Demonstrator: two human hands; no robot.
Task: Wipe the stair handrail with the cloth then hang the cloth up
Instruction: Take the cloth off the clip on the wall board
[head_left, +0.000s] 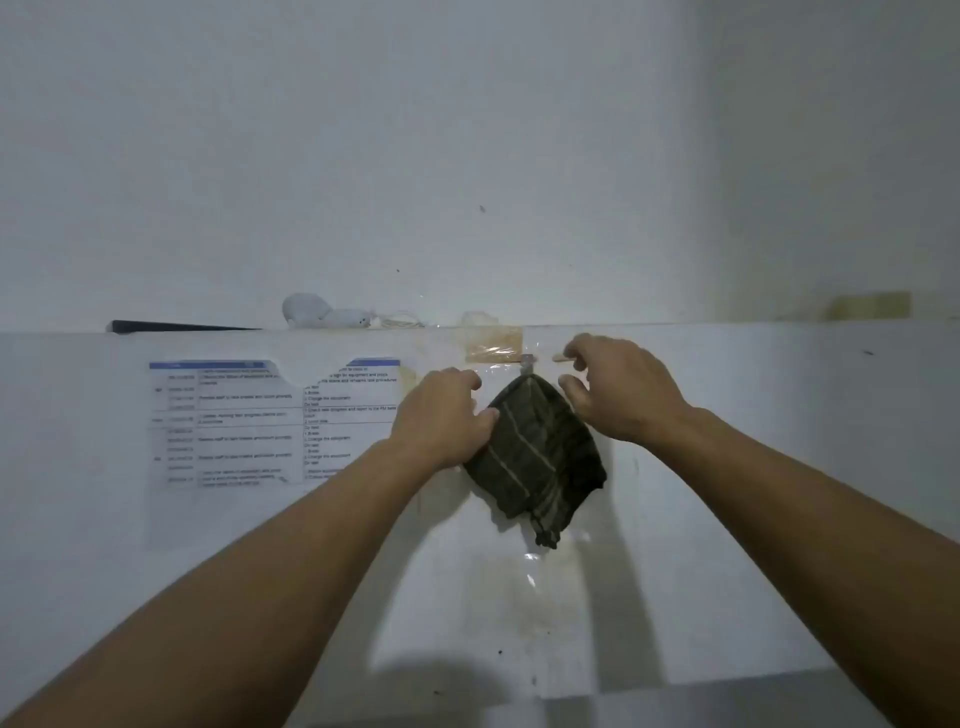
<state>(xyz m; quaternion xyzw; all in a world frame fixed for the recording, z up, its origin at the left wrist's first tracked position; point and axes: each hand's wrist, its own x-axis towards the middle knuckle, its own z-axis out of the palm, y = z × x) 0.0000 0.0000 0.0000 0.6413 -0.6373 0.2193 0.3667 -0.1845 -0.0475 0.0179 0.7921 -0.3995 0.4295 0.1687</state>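
A dark green cloth (537, 457) with pale stripes hangs against a white wall from a small hook (527, 362) near the top of a low wall section. My left hand (447, 415) rests against the cloth's left edge, thumb and fingers touching the fabric. My right hand (618, 389) hovers just right of the hook with fingers spread, apart from the cloth. The stair handrail is not in view.
A printed schedule sheet (275, 421) is stuck to the wall on the left. On the ledge above lie a white rounded object (322, 312) with a thin cord and a dark flat item (176, 326). Tape patches (493, 345) sit by the hook.
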